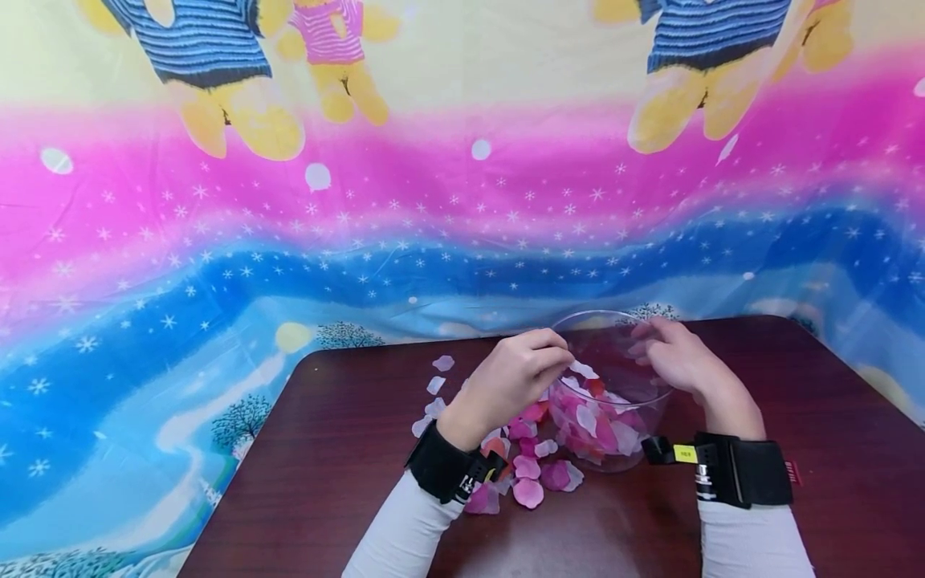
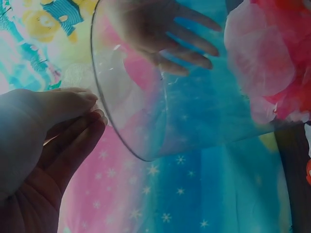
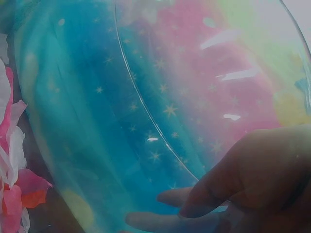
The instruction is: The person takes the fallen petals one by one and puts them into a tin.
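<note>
A clear round plastic container (image 1: 614,337) stands on the dark wooden table (image 1: 340,457), partly filled with pink, white and red fabric petals (image 1: 594,421). My left hand (image 1: 564,359) is at its left rim, thumb and fingers pressed together (image 2: 92,108) on a white petal (image 1: 583,370) just over the rim. My right hand (image 1: 650,341) grips the right rim. Its thumb (image 3: 233,170) lies outside the wall and its fingers (image 3: 165,199) show through the plastic. More loose petals (image 1: 529,475) lie on the table under my left wrist.
A bright printed cloth (image 1: 217,265) with bears and stars hangs behind the table and drapes down past its left edge. Black wrist bands (image 1: 737,470) sit on both forearms. A few stray petals (image 1: 437,384) lie left of the container.
</note>
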### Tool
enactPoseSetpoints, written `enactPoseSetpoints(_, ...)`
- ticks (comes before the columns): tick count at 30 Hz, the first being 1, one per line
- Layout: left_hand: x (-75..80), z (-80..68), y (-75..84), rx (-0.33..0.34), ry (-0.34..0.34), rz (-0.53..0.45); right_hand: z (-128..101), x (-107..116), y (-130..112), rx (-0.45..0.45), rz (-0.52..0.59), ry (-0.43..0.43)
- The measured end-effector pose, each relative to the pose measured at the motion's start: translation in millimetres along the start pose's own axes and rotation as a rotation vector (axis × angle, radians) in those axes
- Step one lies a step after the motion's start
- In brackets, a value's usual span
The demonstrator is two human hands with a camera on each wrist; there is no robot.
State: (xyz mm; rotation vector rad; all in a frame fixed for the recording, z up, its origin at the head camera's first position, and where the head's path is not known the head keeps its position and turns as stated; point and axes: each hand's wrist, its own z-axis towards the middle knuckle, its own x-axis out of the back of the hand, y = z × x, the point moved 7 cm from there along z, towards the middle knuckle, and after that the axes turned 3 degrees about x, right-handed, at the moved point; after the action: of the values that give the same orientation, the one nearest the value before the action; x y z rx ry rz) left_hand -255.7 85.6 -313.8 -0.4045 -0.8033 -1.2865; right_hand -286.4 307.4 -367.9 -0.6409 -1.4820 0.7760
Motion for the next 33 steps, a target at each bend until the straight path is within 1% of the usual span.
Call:
enactPoseSetpoints(4, -4.7, -0.4, 0.4, 0.000, -0.014, 0.012, 1, 0, 1, -0.004, 0.015, -0.008)
enactPoseSetpoints(9, -8.5, -1.8, -2.6, 0.021, -0.041, 0.016, 1, 0, 2, -0.015, 0.054, -0.023)
enactPoseSetpoints(14, -9.6, -1.2, -3.5, 0.037, -0.055, 0.005, 0, 0, 4, -0.052, 0.100, -0.025)
enactPoseSetpoints(19, -11.4, -1.0, -4.0, 0.057, -0.067, 0.000, -1, 0, 6, -0.087, 0.121, -0.034)
enactPoseSetpoints(27, -13.0, -1.0, -4.0, 0.076, -0.089, 0.013, 0, 2, 7, -0.092, 0.171, -0.031)
enactPoseSetpoints(33, -12.7, -0.2, -5.9, 0.100, -0.102, 0.029, 1, 1, 9, -0.101, 0.149, -0.023)
